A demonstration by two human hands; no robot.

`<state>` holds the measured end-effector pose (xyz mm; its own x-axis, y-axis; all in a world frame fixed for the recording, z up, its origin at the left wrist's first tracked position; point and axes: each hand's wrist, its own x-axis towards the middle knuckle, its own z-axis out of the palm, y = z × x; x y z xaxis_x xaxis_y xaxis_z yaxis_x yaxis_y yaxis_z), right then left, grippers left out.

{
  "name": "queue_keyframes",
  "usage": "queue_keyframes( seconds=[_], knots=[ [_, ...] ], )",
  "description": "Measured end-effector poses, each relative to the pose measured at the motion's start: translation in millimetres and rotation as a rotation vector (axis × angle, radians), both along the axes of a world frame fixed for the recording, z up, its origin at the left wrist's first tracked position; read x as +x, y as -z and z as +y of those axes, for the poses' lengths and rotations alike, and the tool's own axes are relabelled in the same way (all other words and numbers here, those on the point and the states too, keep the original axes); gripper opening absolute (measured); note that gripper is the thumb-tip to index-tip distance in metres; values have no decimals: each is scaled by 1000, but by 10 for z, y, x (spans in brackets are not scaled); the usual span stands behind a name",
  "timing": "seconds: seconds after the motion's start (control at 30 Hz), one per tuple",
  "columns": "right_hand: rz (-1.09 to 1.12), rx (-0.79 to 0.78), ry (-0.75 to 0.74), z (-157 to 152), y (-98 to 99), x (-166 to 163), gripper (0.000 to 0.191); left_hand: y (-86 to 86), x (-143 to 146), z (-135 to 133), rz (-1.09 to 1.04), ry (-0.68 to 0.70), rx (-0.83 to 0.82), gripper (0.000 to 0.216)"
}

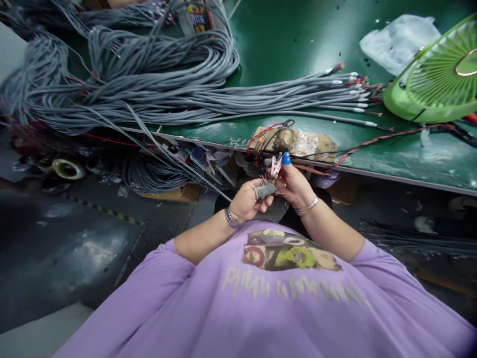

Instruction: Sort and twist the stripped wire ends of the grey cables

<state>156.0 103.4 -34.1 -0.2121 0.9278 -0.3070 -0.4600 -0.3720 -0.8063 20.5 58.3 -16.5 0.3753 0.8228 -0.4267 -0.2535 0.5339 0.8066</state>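
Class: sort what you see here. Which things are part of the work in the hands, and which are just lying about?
In hand:
left hand gripping the grey cable end
right hand on a small clip

Lying about:
grey cable bundle
green fan
plastic bag
green bench

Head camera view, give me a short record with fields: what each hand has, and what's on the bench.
left hand: grips the end of a grey cable, coloured wires fanning out
right hand: pinches a small clip; blue fingertip cover
bench: green top
on bench: grey cable bundle, green fan, white plastic bag
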Motion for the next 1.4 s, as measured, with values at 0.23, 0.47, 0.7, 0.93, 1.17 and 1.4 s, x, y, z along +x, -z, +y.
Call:
queue_keyframes(
  seconds=[0.23,0.47,0.7,0.93,1.17,1.4],
  knots=[
    [17,-13,49,-9,-33,-32,63,46,12,9,-9,20,20,38],
    [39,-74,-21,-52,-54,15,67,13,-10,-44,6,30,24,41],
    [13,-1,-115,-78,-47,120,68,-82,-6,-166,31,-59,50,44],
    [44,-14,-53,-102,-45,131,40,-72,37,-135,41,-128,60,40],
    [9,39,-12,-95,-13,99,50,-49,36,-115,40,-140,65,39],
    [-68,138,189,-93,119,9,55,-67,40,-100,53,-120,74,40]
  ],
)
